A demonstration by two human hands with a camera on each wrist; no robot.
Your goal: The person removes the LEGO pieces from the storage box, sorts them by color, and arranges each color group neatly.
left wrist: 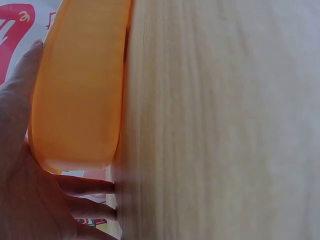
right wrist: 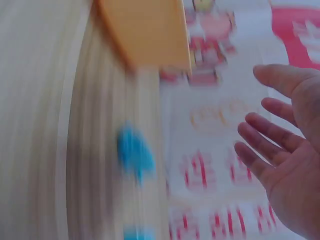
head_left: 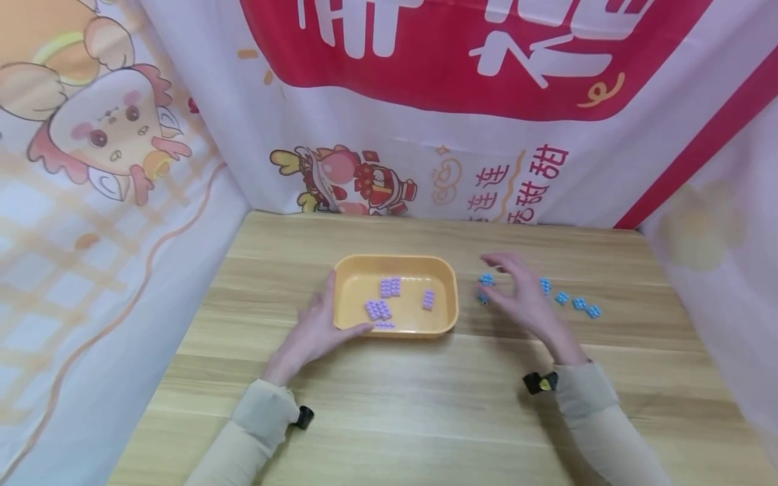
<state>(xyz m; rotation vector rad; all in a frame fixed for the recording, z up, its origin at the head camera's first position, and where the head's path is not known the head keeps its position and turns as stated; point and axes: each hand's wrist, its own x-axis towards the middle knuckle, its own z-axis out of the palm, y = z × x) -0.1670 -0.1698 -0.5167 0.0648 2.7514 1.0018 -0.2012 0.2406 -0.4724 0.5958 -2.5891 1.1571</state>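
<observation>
A yellow-orange plastic bin (head_left: 435, 322) stands on the table with several purple toy bricks (head_left: 379, 310) lying inside. My left hand (head_left: 311, 332) rests against its left end, thumb along the near rim; in the left wrist view the other fingers reach out straight past the bin's end (left wrist: 80, 100). To the right of the bin, my right hand (head_left: 524, 294) hovers with fingers spread and thumb apart. Blue toy bricks (head_left: 487, 279) lie just beneath its fingertips. The right wrist view shows the palm and fingers holding nothing, with a blurred blue brick (right wrist: 135, 152) below.
More blue bricks (head_left: 579, 304) lie in a loose row on the table, right of my right hand. The wood-grain table (head_left: 413, 405) ends at the back against a printed cloth (head_left: 437, 135). Another patterned cloth (head_left: 121, 270) hangs along the left side.
</observation>
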